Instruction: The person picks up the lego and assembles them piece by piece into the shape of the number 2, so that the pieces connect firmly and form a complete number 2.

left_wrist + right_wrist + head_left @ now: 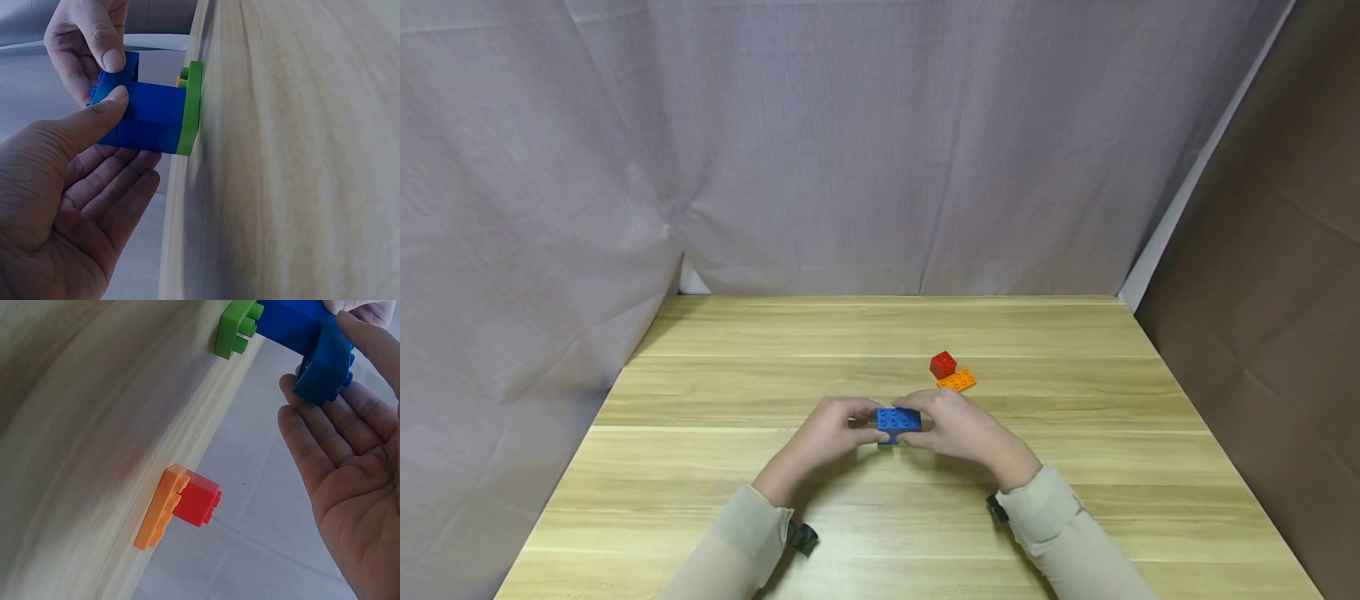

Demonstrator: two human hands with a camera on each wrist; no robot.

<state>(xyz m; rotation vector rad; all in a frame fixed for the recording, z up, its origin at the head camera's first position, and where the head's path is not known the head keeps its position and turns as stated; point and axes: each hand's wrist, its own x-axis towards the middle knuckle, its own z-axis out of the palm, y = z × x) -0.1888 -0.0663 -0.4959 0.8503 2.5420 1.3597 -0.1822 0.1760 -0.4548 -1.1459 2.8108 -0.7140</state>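
Note:
A stack of blue toy bricks [150, 115] stands on a green studded plate [192, 109] on the tabletop. The upper blue brick [898, 418] overhangs the green plate toward the right, its hollow underside partly showing in the right wrist view. My left hand [831, 431] pinches the stack from the left, thumb on the near face and fingers behind. From the right, my right hand [961, 429] grips the overhanging end of the upper brick between thumb and fingers. Part of the bricks' far side is hidden by the hands.
Beyond my right hand, a red brick [943, 365] and an orange studded plate [957, 381] lie close together on the wooden table [715, 367]. Grey curtains [820, 150] hang behind the table, and a brown panel [1262, 333] stands at its right.

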